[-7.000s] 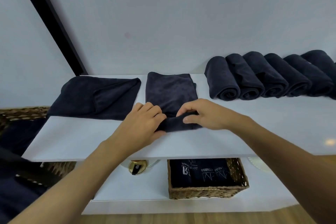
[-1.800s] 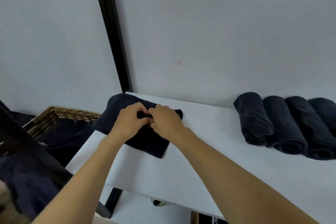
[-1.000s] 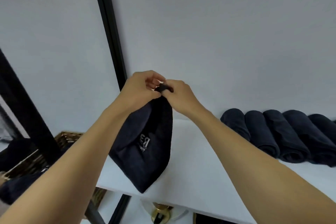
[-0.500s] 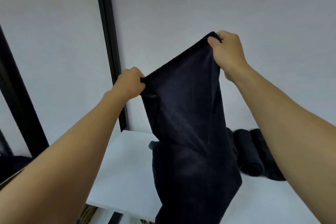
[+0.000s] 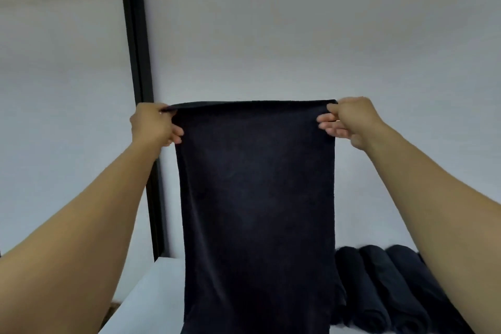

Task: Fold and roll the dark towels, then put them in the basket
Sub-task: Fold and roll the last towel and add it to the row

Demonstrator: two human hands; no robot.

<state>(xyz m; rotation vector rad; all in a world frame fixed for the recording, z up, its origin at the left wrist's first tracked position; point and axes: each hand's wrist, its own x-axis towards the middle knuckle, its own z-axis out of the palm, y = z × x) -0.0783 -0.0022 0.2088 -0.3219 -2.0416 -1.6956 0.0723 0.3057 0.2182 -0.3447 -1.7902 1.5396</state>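
Observation:
A dark towel (image 5: 254, 198) hangs spread flat in the air in front of me, its top edge level and taut. My left hand (image 5: 153, 123) pinches the top left corner and my right hand (image 5: 348, 120) pinches the top right corner. The towel's lower part drops past the white shelf (image 5: 146, 295) and hides most of it. Several rolled dark towels (image 5: 379, 290) lie side by side on the shelf at the lower right, partly behind my right forearm. No basket shows in this view.
A black vertical post (image 5: 138, 84) runs up the wall left of the towel. A pale wall (image 5: 271, 35) fills the background. A sliver of wicker (image 5: 115, 306) peeks below the shelf's left edge.
Both hands lifted the towel off the shelf and pulled apart, opening it from a bunched fold into a flat hanging sheet. The view has tilted upward.

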